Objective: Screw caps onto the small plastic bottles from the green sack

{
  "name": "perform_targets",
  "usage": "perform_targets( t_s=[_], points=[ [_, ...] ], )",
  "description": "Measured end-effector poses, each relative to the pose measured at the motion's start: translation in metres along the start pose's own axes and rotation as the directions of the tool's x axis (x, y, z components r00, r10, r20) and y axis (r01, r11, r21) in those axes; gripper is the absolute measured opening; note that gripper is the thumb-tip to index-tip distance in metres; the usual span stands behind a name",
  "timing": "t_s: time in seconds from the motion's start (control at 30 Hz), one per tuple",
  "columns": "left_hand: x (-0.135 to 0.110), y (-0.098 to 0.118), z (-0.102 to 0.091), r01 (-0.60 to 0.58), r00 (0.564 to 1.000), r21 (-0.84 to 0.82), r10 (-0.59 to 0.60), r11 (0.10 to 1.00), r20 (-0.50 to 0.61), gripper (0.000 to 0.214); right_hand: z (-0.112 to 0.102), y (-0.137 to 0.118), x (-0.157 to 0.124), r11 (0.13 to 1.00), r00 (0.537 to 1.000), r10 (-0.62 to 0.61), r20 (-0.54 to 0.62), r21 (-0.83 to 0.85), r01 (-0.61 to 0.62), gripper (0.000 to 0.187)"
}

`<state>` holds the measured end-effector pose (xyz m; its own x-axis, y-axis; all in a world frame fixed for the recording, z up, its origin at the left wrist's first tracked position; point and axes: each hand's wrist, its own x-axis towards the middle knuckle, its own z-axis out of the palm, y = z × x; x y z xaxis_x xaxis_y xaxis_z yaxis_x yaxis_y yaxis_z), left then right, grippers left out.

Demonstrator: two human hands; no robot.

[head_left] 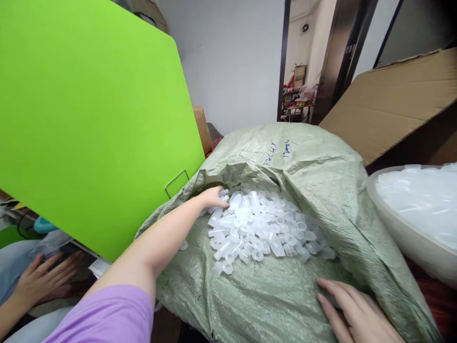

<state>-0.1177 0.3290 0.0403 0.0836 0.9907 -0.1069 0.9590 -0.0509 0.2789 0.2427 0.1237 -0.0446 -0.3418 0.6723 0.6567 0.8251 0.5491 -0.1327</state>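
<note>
A pale green woven sack [250,300] lies with its mouth open towards me. Inside it is a heap of small translucent white plastic tube-like pieces [260,228]. My left hand [213,197] reaches into the sack's mouth at the left edge of the heap, thumb and fingers apart, with pieces against them; some fingers are partly hidden. At the lower right, my right hand [353,309] rests on the sack's fabric, fingers stretched out and nothing held. Blue handwriting marks the sack's top.
A large bowl [389,214] heaped with similar white pieces stands at right, before a cardboard box flap [400,100]. A bright green board [100,109] with a wire handle stands upright at left. Another person's hands [46,278] show at the lower left. A doorway lies behind.
</note>
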Motion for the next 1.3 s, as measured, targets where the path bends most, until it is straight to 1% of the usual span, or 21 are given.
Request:
perform_targets(
  t_s=[0.17, 0.2, 0.27, 0.37, 0.53, 0.63, 0.77, 0.9, 1.0, 1.07, 1.13, 1.23, 1.3],
  points=[
    [-0.018, -0.012, -0.004, 0.01, 0.998, 0.013, -0.011, 1.0, 0.056, 0.093, 0.005, 0.003, -0.007, 0.997, 0.995, 0.065, 0.081, 0.023, -0.067, 0.034],
    [-0.021, -0.014, -0.004, 0.014, 0.998, 0.023, -0.016, 1.0, 0.056, 0.091, 0.006, 0.004, -0.008, 0.997, 0.993, 0.074, 0.092, 0.032, -0.077, 0.034],
    [-0.024, -0.015, -0.005, 0.033, 0.999, 0.055, -0.035, 0.998, 0.037, 0.08, 0.008, 0.005, -0.011, 0.995, 0.991, 0.08, 0.103, 0.048, -0.086, 0.034],
    [-0.016, -0.009, -0.003, 0.083, 0.996, 0.127, -0.085, 0.988, 0.012, 0.064, 0.01, 0.008, -0.014, 0.993, 0.987, 0.096, 0.131, 0.062, -0.105, 0.034],
    [0.01, 0.01, 0.0, 0.172, 0.981, 0.247, -0.189, 0.954, 0.045, 0.047, 0.01, 0.008, -0.016, 0.988, 0.977, 0.13, 0.171, 0.064, -0.143, 0.035],
    [0.017, 0.015, -0.001, 0.181, 0.977, 0.281, -0.205, 0.943, 0.056, 0.042, 0.007, 0.006, -0.014, 0.988, 0.976, 0.131, 0.172, 0.058, -0.143, 0.034],
    [0.013, 0.014, -0.004, 0.15, 0.986, 0.282, -0.163, 0.948, 0.023, 0.05, 0.005, 0.004, -0.012, 0.983, 0.974, 0.151, 0.17, 0.073, -0.165, 0.033],
    [0.003, 0.01, -0.004, 0.095, 0.995, 0.254, -0.096, 0.962, -0.009, 0.059, 0.002, 0.002, -0.014, 0.958, 0.954, 0.242, 0.175, 0.112, -0.264, 0.035],
    [-0.006, 0.011, -0.003, 0.09, 0.995, 0.236, -0.08, 0.968, -0.052, 0.061, -0.004, -0.001, -0.013, 0.943, 0.952, 0.28, 0.119, 0.151, -0.297, 0.038],
    [-0.012, 0.014, -0.004, 0.093, 0.992, 0.221, -0.073, 0.971, -0.099, 0.062, -0.008, -0.004, -0.01, 0.94, 0.956, 0.285, 0.074, 0.173, -0.293, 0.038],
    [-0.019, 0.018, -0.008, 0.077, 0.987, 0.197, -0.047, 0.977, -0.156, 0.058, -0.01, -0.006, -0.007, 0.941, 0.959, 0.278, 0.048, 0.185, -0.282, 0.037],
    [-0.036, 0.03, -0.019, -0.012, 0.97, 0.143, 0.046, 0.99, -0.238, 0.049, -0.01, -0.007, -0.003, 0.944, 0.961, 0.276, 0.029, 0.182, -0.277, 0.037],
    [-0.056, 0.041, -0.026, -0.093, 0.956, 0.104, 0.118, 0.99, -0.268, 0.046, -0.009, -0.007, -0.001, 0.939, 0.955, 0.294, 0.034, 0.179, -0.295, 0.038]
  ],
)
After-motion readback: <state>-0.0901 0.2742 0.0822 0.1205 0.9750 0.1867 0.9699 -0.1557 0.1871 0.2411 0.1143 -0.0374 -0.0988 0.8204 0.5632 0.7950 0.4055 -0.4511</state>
